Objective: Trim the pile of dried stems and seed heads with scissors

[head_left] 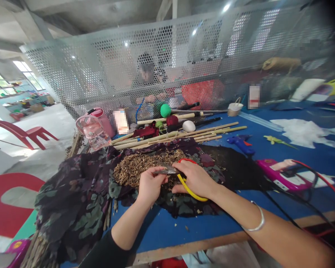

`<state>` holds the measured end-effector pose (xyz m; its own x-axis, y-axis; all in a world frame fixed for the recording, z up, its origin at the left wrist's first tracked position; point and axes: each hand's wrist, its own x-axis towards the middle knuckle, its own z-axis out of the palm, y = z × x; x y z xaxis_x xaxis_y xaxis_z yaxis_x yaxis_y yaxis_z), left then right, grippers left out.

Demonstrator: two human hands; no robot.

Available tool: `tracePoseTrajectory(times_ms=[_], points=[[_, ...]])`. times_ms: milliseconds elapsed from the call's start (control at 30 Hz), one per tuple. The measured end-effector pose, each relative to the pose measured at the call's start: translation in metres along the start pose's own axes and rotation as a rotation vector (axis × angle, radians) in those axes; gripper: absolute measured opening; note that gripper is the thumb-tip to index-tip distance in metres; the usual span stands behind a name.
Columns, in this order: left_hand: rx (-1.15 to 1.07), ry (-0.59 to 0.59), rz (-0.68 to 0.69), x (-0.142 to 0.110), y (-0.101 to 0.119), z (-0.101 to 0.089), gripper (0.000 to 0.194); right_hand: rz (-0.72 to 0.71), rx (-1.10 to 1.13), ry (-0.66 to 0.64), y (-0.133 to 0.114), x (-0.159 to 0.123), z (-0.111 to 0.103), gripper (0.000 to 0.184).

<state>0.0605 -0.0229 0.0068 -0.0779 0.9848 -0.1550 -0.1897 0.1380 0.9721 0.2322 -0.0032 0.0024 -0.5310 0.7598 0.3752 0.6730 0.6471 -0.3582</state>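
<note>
My right hand (195, 178) is closed around a pair of scissors (190, 192) with red and yellow handles, the metal blades pointing left. Just beside the blade tips, my left hand (150, 187) is pinched, thumb against fingers. Whatever lies in that pinch is too small to make out. Both hands are over the near side of a heap of chopped brown plant bits (132, 169). The heap rests on a dark floral cloth (75, 190) spread across the blue table (167, 230).
Behind the heap lie several bamboo sticks (229, 129), with a green ball (165, 110) and white ball (189, 126). A pink bottle (93, 128) stands left. At right are a blue glue gun (241, 144), magenta device (284, 175) and cables. A perforated screen (106, 63) separates another person.
</note>
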Motion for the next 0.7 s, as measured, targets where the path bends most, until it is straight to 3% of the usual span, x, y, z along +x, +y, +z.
tracePoseTrajectory(times_ms=[333,700], points=[[0.091,-0.003,-0.022,0.002,0.001,-0.004,0.018,0.012,-0.068,-0.053,0.004,-0.002,0.001,0.060],[0.168,-0.135,0.013,0.004,0.001,-0.011,0.011,0.057,-0.134,-0.132,0.004,-0.002,0.000,0.042]])
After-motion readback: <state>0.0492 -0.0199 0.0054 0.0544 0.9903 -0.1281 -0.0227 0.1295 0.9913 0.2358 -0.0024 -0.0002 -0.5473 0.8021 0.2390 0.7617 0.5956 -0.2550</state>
